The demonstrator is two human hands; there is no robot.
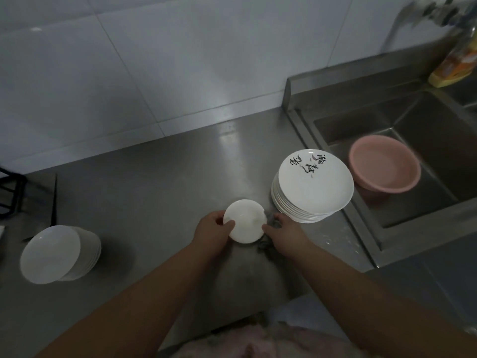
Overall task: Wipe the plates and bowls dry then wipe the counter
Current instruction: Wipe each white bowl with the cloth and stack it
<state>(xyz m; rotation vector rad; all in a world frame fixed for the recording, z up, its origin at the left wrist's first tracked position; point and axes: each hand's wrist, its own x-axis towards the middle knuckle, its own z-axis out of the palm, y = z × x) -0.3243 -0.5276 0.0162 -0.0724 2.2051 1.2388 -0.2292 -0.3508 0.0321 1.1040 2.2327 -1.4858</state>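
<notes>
A small white dish (245,220) is held over the steel counter (154,182) near its middle. My left hand (213,229) grips the dish's left rim, thumb on top. My right hand (282,229) is at the dish's right edge and holds a dark grey cloth (265,245) that hangs below it. A stack of several white plates (311,186) with black brush writing on the top one stands just to the right. A stack of white bowls (58,254) stands at the left, tilted.
A steel sink (418,140) lies to the right with a pink plastic basin (384,164) in it. A faucet (413,14) and a yellow detergent bottle (456,63) are at the far right. A dark stove edge (15,187) sits at the left.
</notes>
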